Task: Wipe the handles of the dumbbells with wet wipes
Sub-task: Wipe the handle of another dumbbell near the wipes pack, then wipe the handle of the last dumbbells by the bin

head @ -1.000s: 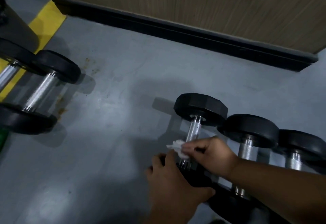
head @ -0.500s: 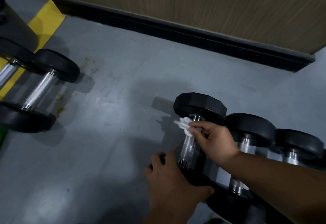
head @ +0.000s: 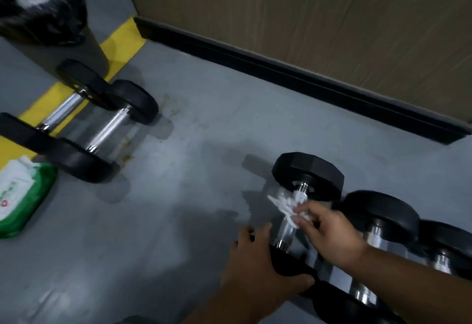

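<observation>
A black dumbbell (head: pixel 307 171) with a chrome handle (head: pixel 287 231) lies on the grey floor at lower right, first in a row. My right hand (head: pixel 329 235) pinches a white wet wipe (head: pixel 284 203) against the upper part of that handle. My left hand (head: pixel 258 265) grips the near black head of the same dumbbell. Two more dumbbells (head: pixel 380 211) lie beside it to the right, their near ends hidden by my right arm. Another pair of dumbbells (head: pixel 109 124) lies at the left.
A green and white pack of wet wipes (head: pixel 21 196) lies on the floor at the left edge. A bin with a black bag (head: pixel 40 4) stands at the top left by a yellow floor stripe (head: pixel 122 37). A wooden wall with black skirting (head: pixel 281 68) runs behind.
The camera has swung left, bringing the wipes pack and the bin into view. My right hand with the wipe stays near the upper end of the handle. My left hand still holds the near head.
</observation>
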Demonstrator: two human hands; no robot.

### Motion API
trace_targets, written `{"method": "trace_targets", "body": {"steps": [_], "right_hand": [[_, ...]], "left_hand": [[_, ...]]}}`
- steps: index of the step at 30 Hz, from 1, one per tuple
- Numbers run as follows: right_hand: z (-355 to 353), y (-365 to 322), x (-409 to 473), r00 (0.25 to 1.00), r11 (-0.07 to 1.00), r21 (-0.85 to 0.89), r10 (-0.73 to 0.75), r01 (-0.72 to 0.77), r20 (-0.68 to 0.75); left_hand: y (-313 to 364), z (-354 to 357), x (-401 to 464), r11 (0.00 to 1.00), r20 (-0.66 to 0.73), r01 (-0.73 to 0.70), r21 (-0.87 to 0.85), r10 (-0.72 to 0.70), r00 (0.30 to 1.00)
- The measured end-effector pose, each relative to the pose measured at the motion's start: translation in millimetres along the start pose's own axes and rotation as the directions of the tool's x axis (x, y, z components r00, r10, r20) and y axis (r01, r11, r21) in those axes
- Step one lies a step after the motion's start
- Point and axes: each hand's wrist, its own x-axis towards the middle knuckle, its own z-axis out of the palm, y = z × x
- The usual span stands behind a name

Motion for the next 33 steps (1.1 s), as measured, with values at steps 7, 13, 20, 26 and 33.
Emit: {"method": "trace_targets", "body": {"steps": [7, 13, 20, 26, 33], "right_hand": [[-12.2, -41.5, 22.3, 0.987, 0.974, -0.213, -0.041, 0.075, 0.158], [-35.6, -109.3, 43.5, 0.983, 0.935, -0.326, -0.096, 0.143, 0.158], [-57.1, -232.1, 45.4, 0.978, 0.925, -0.317, -0.198, 0.210, 0.070], [-71.0, -325.2, 19.9, 0.956, 0.907, -0.301, -0.275, 0.294, 0.104], [-46.5, -416.3, 8.6, 0.924, 0.892, -0.243, -0.360, 0.382, 0.131]], "left_hand": [[-4.3, -20.4, -0.7, 0.997, 0.152, -0.064, 0.029, 0.059, 0.987], [-15.6, -57.3, -12.6, 0.971, 0.187, -0.178, 0.161, 0.147, 0.971], [-72.9, -180.1, -49.2, 0.920, -0.040, -0.251, 0.301, 0.275, 0.961], [-140.3, -260.2, -95.0, 0.928, -0.257, -0.161, 0.336, 0.254, 0.932], [-204.2, -304.8, -142.2, 0.992, -0.572, -0.026, 0.123, 0.092, 0.815]]}}
